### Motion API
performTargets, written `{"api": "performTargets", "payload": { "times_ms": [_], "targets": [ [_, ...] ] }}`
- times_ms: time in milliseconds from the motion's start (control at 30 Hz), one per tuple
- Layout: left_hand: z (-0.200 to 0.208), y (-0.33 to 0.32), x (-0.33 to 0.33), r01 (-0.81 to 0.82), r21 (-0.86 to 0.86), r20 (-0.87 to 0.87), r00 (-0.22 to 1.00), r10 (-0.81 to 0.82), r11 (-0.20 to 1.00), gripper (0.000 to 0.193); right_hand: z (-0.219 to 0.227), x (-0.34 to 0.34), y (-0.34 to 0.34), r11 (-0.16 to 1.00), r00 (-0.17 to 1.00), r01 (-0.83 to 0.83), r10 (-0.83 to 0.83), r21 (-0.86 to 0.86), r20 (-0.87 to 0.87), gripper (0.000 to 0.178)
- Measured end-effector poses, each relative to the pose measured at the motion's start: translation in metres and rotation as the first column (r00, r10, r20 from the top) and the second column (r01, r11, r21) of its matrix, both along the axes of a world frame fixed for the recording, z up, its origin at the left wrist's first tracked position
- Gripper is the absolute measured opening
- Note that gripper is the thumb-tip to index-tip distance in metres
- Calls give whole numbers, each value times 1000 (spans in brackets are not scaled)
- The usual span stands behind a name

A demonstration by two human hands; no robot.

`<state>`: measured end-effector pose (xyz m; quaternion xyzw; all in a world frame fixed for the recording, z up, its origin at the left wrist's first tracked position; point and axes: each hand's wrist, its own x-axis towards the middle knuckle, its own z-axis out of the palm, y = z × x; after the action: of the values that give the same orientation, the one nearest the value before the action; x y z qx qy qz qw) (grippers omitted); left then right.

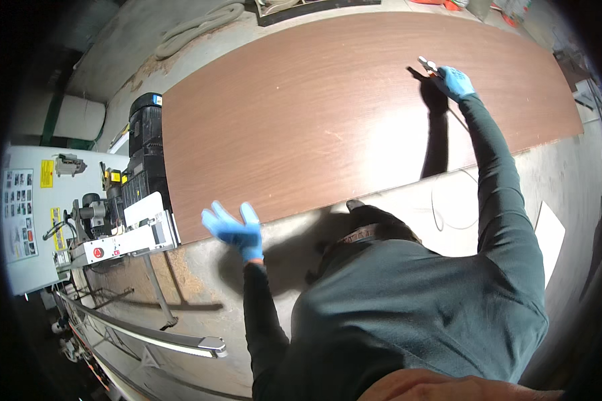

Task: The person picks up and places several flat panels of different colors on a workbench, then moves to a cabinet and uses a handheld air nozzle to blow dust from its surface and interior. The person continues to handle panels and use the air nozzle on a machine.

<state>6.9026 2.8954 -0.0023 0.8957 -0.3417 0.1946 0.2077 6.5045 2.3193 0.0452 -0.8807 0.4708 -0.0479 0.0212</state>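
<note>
A large brown wood-grain panel [281, 120] lies flat in front of me. Out over its far right part, my right hand [457, 83], in a blue glove with the arm stretched, is closed round a small gun-shaped tool [427, 65] with a light metal nose and a bit of orange. A thin line like a hose runs from this hand toward the panel's near edge. My left hand [237, 232], also gloved in blue, has its fingers spread and holds nothing. It is at the panel's near left corner; whether it touches the edge I cannot tell.
Along the panel's left end stand black motors [146, 140] and a white machine arm [130, 240] with a red button. A metal rail [160, 341] extends at lower left. A thin hose loop [437, 210] hangs or lies near me. Behind the panel is a coiled thick hose [201, 27].
</note>
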Motion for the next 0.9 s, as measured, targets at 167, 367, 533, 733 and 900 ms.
{"api": "performTargets", "payload": {
  "times_ms": [167, 367, 533, 733, 900],
  "targets": [
    [-2, -84, -25, 26, 112, -23, 999, -23, 993, 74, -12, -23, -97, 997, 996, 5, -12, -75, -92, 43],
    [-7, -80, -20, 71, -20, 49, 996, -70, 997, 66, -29, 17, -166, 982, 993, -117, 112, -148, -43, 39],
    [12, -83, -21, 34, -48, 35, 999, -33, 998, 61, -48, 80, -178, 961, 984, -167, 149, -219, -97, 35],
    [16, -81, -31, -43, -100, -41, 998, 39, 994, 62, -62, 98, -153, 956, 983, -140, 166, -258, 83, 49],
    [10, -74, -30, -117, -20, -107, 988, 114, 993, 65, -66, 110, -124, 955, 994, -41, 69, -294, 86, 62]
  ]
}}
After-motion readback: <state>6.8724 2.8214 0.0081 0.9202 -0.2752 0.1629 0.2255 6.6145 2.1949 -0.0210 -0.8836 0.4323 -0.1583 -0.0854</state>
